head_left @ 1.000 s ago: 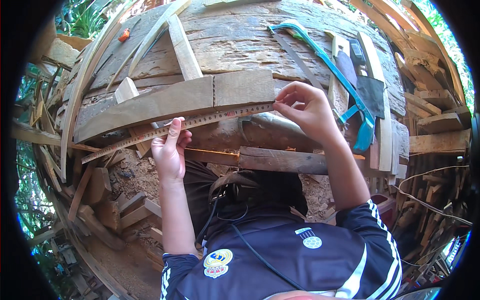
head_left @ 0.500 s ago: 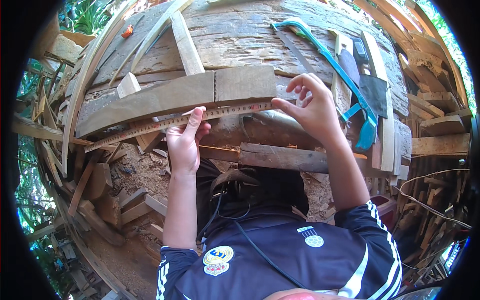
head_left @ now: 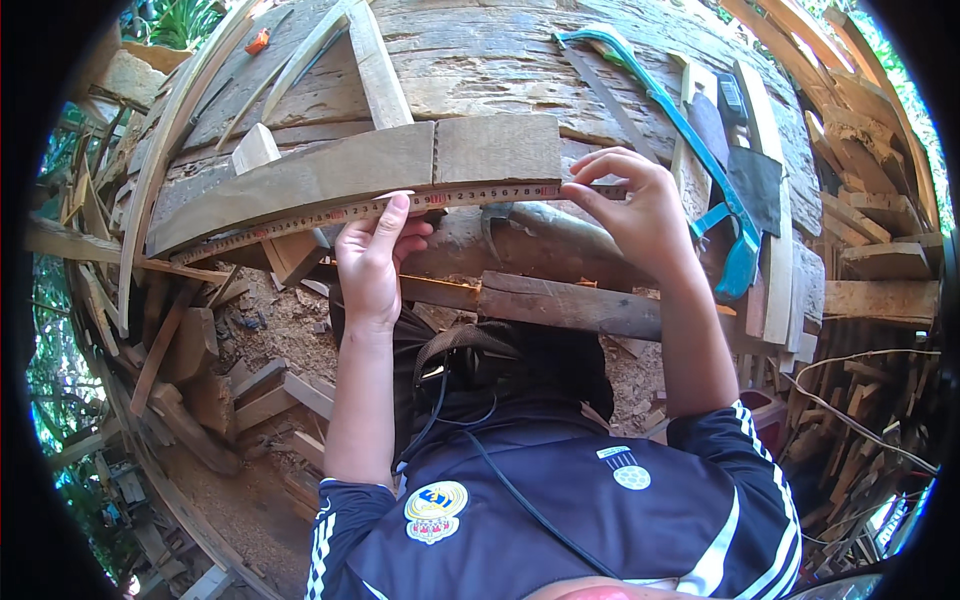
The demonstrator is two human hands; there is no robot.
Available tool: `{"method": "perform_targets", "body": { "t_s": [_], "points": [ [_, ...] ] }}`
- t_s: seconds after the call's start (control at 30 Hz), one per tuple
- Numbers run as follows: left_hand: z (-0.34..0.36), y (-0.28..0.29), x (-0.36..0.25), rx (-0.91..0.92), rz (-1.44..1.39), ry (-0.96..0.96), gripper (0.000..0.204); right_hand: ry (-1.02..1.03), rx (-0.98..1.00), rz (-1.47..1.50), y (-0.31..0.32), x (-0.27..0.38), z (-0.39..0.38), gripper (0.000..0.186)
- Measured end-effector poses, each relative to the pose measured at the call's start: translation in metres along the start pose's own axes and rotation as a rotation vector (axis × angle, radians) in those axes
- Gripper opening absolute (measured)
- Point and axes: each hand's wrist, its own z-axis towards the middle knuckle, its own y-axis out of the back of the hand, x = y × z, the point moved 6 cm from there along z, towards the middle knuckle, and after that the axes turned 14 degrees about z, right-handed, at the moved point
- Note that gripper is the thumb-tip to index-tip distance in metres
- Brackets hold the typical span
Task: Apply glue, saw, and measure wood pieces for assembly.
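A curved wooden board [head_left: 320,172] lies on the workbench, with a dark line drawn or cut across it toward its right part. Along its near edge runs a measuring tape [head_left: 500,195], a long marked strip in pale yellow with red marks. My left hand [head_left: 375,245] grips the tape near its middle, thumb on top and fingers curled beneath. At the board's right end my right hand [head_left: 635,200] pinches the tape between thumb and fingers; the strip's end passes behind those fingers.
A bow saw [head_left: 690,135] with a teal frame lies at the right of the worn wooden bench [head_left: 490,60]. Pale wood strips [head_left: 378,70] rest beyond the board. An orange object [head_left: 258,41] sits far left. Offcuts [head_left: 265,395] and sawdust cover the ground; stacked lumber [head_left: 870,240] stands right.
The tape has shifted right and up closer against the board's near edge. My right hand's fingers, spread before, have closed on the tape. My left hand keeps its hold.
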Motion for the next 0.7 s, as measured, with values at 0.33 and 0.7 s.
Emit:
{"method": "perform_targets", "body": {
  "t_s": [0.33,0.7],
  "points": [
    [0.002,0.003,0.004,-0.073,0.163,0.013,0.022,-0.113,0.026,0.180,-0.002,-0.006,-0.002,0.010],
    [-0.002,0.000,0.002,-0.065,0.217,-0.024,0.024,-0.073,-0.017,0.152,0.008,-0.004,-0.002,0.009]
  ]
}}
